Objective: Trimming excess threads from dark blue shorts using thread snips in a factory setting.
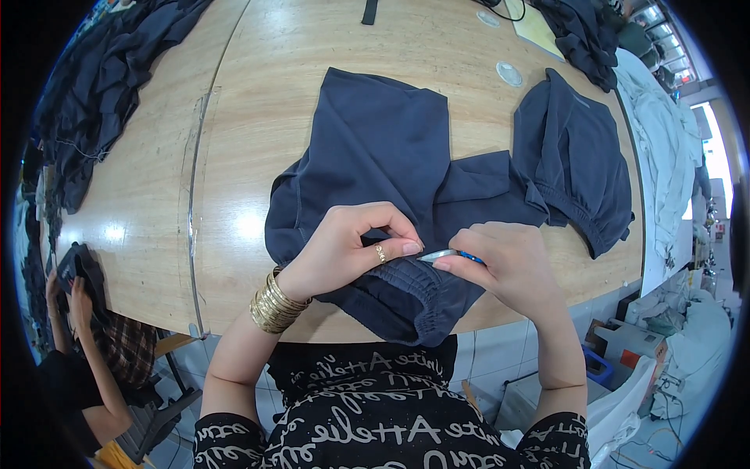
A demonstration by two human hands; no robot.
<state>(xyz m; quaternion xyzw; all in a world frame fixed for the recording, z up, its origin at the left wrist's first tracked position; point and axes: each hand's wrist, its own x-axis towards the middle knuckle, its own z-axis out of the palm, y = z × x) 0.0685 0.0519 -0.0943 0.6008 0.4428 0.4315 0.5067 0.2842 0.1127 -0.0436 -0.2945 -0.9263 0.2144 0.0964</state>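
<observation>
Dark navy trousers (379,148) lie spread on the table in front of me, their gathered elastic waistband (430,301) at the near edge. My left hand (340,246), with gold bangles on the wrist, is closed in a pinch at the top of the waistband. What lies between its fingertips, cloth or a thread, is too small to make out. My right hand (512,262) grips small thread snips (439,255) with a blue part. The blades point left, close to my left fingertips and just above the waistband.
Another dark elastic-waisted garment (574,156) lies to the right on the wooden table (258,117). Dark clothes (101,94) are heaped at far left, pale cloth (656,125) at far right. A co-worker's hands (78,301) hold dark cloth at the lower left.
</observation>
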